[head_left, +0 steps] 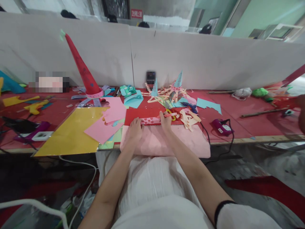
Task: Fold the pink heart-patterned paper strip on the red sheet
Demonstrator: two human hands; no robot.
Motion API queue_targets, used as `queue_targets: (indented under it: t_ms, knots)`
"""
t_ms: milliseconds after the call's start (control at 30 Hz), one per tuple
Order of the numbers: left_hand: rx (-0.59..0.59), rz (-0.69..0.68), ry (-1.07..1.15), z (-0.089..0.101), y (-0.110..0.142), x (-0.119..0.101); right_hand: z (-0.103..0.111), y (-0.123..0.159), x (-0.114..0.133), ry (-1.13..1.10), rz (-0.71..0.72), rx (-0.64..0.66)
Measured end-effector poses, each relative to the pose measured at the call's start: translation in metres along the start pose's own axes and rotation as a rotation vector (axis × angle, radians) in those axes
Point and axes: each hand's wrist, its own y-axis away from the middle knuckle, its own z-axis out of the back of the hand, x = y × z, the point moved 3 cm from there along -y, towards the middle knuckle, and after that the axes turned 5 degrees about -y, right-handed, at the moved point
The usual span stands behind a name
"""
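On a red sheet (133, 114) lies a flat pink strip with red hearts (150, 120), which looks like a ruler. My left hand (135, 126) rests at its left end, fingers stretched out and pressing down. At the other end, my right hand (165, 121) is closed around a slim pink pen-like stick (172, 114); its tip is too small to make out. A pale pink padded cloth (164, 140) lies under my wrists. Just right of my right hand are yellow-handled scissors (175, 118) and a pile of cream paper strips (189, 119).
Pink paper sheets (105, 132) and a yellow sheet (73, 132) lie to the left. A tall red cone (83, 63) stands behind them. Blue cones (178, 79) with paper strips stand at the back. A purple power box (221, 128) with cables sits right; a wooden stick (262, 113) lies beyond.
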Motion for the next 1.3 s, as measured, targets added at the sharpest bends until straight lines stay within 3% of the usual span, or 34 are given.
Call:
queue_targets:
  t_ms: [167,533,800,1300]
  knots:
    - [0.02,0.03,-0.008,0.002,0.0,-0.002,-0.014,0.003,-0.005,-0.093,-0.066,0.181]
    - [0.011,0.033,-0.002,0.0,0.0,-0.002,-0.014,0.004,-0.004,-0.034,-0.103,0.231]
    - [-0.019,0.023,-0.005,-0.004,-0.001,0.0,-0.015,0.002,-0.005,0.054,-0.079,0.226]
    - [-0.018,0.014,0.025,-0.002,0.0,-0.001,-0.01,0.0,-0.007,-0.023,-0.078,0.131]
